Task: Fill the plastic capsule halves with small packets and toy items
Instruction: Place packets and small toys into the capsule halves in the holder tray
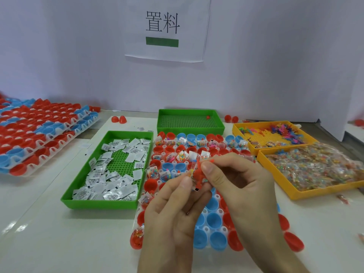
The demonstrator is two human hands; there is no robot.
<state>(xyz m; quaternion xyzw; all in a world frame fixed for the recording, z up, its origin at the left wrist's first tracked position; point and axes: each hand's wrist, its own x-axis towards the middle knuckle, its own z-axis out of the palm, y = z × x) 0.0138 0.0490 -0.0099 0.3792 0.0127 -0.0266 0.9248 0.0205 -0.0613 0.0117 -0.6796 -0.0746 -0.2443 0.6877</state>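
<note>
Both hands raised close together, wrists low. Left hand [169,209] & right hand [236,184] both pinch one red toy [198,174] w/ thumb + fingertips, other fingers curled.

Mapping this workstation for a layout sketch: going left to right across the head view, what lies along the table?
Stacked capsule racks → green tray of white packets → half-filled capsule rack → yellow tray of bead packets.

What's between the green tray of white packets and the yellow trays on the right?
The white rack of red and blue capsule halves, far rows already holding packets; the head view shows it.
</note>
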